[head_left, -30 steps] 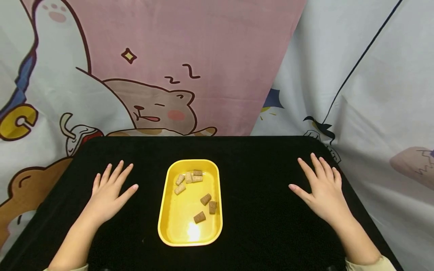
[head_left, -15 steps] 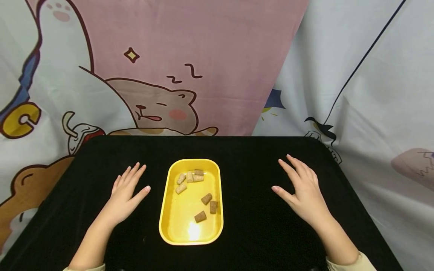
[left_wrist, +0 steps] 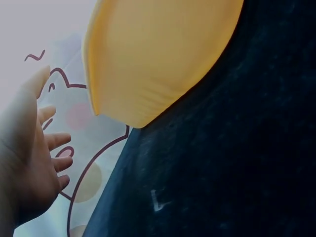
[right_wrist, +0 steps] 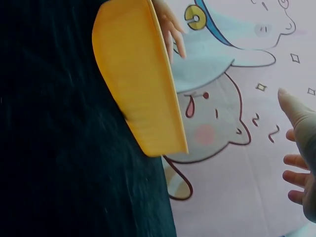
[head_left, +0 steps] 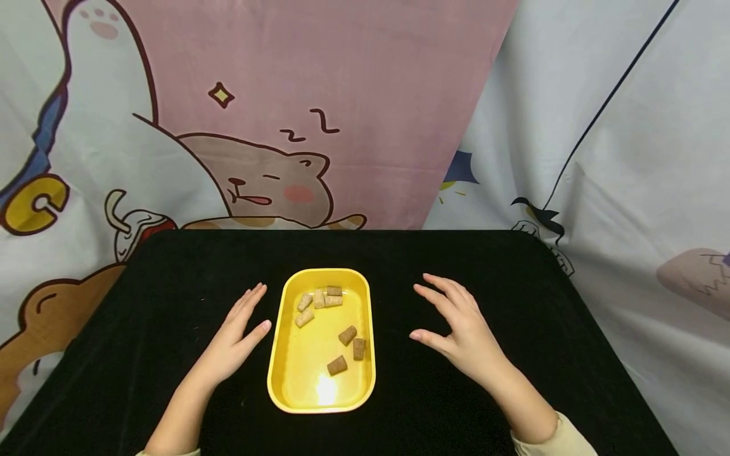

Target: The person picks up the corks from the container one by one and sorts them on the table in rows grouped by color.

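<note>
A yellow rectangular tray with rounded corners lies on the black table, holding several small cylindrical corks. Lighter tan corks are grouped toward its far left, and darker brown corks lie toward the near right. Just left of the tray is my left hand, fingers extended and thumb apart, holding nothing. My right hand hovers to the right with a wider gap from the tray, its fingers slightly bent and spread. Both wrist views show the tray's outer wall beside the hands, its contents hidden there.
Black cloth covers the table. Behind and at the sides hangs a curtain printed with cartoon animals. Light sleeves show at the bottom of the head view.
Both hands have moved inward toward the tray, the left going right and the right going left. The right fingers are a little more bent. Tray and corks have stayed put.
</note>
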Motion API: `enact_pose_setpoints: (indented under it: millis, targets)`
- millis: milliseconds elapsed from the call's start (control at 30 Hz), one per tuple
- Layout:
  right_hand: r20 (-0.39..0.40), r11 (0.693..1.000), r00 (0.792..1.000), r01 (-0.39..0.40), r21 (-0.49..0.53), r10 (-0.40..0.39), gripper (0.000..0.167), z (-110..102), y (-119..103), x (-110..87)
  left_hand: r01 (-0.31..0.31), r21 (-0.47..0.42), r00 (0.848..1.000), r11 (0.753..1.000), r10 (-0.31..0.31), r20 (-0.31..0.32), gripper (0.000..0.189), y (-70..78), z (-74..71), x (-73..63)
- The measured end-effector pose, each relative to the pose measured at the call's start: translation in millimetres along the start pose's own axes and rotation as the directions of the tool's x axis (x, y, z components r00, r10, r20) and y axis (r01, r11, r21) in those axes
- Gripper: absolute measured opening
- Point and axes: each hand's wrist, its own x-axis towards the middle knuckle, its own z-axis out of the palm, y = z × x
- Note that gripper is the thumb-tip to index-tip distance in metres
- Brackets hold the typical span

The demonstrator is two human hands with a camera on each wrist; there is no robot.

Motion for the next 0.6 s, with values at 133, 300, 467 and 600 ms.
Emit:
enact_pose_setpoints:
  millis: [133, 300, 467, 600]
  targets:
    - [0.028, 1.000, 0.999, 0.014, 0.028, -0.015, 0.067, 11.5, -6.7, 3.9, 0.017, -0.062, 1.000, 0.998, -0.016, 0.007, 0.061, -2.9, 8.4, -0.6]
    - [0.078, 0.997, 0.996, 0.033, 0.064, -0.038, 0.063, 26.1, -14.9, 9.5, 0.051, -0.151, 0.998, 0.987, -0.047, 0.032, 0.059, -9.8, 16.2, -0.9]
    - [0.146, 0.993, 0.987, 0.053, 0.108, -0.068, 0.061, 40.1, -22.4, 16.3, 0.032, -0.236, 0.999, 0.971, -0.021, 0.049, 0.058, -14.2, 21.1, -1.5]
    - [0.212, 0.988, 0.975, 0.040, 0.149, -0.072, 0.059, 51.0, -25.9, 22.2, 0.010, -0.277, 0.998, 0.961, 0.006, 0.058, 0.057, -16.7, 24.3, -2.2]
